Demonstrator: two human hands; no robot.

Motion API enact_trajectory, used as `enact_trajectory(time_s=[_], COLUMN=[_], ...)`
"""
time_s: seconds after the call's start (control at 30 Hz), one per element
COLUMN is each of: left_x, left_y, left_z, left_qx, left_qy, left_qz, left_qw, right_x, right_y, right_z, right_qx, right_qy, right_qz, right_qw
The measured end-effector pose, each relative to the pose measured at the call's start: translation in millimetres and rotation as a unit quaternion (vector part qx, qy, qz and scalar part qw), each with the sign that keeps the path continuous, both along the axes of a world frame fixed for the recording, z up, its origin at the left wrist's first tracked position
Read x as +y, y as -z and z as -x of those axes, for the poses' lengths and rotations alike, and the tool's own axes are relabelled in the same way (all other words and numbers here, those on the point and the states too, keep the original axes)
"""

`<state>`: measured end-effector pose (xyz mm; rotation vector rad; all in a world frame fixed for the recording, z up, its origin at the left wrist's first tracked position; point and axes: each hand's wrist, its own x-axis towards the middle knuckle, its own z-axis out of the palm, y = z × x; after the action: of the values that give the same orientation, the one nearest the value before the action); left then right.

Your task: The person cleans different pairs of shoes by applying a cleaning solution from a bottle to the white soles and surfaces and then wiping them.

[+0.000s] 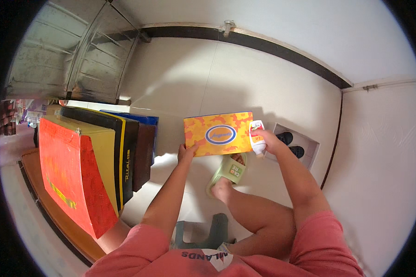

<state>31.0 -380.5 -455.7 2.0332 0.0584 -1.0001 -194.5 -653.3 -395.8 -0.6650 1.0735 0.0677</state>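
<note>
My left hand (187, 152) grips the near left corner of a cardboard box (197, 131), thumb on top. The box's top has a yellow and orange camouflage-like pattern with a blue-ringed oval bearing writing. A blue edge shows along its far side. In my right hand (268, 140) is a white plastic bottle (258, 147) with a red and orange label. The bottle lies against the box's right end, its narrow end pointing towards me. Both things are held above the floor; the box's underside is hidden.
At my left, a red box (66, 166), a black and yellow box (128, 166), a brown box (144, 155) and a blue box (154, 121) stand in a row. Black shoes (291, 145) sit in a shallow white tray (311, 152) at right. A green plastic stool (218, 228) is below me.
</note>
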Motion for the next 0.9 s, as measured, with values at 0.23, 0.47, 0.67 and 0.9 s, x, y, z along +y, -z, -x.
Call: enact_trajectory(time_s=[0.23,0.47,0.67,0.9], left_x=[-13.0,-46.2,-74.6,-114.7], left_y=[-111.2,-125.7,-63.6,-58.4], left_z=[-2.0,-27.7,-19.0,-38.3], left_qx=[0.195,0.059,-0.217,-0.420], left_qy=[-0.215,-0.139,0.087,0.188], left_qz=[0.098,0.290,0.083,0.000], left_qw=[0.952,0.945,0.969,0.888], right_x=[-15.8,-25.8,-12.1,-41.4], right_y=[-80.0,-107.9,-103.6,-70.2], right_z=[24.0,0.7,-21.7,-58.4], right_qx=[-0.006,-0.220,-0.185,-0.174], right_qy=[0.058,0.205,0.207,0.203], right_qz=[-0.054,-0.100,-0.055,0.060], right_qw=[0.997,0.948,0.959,0.962])
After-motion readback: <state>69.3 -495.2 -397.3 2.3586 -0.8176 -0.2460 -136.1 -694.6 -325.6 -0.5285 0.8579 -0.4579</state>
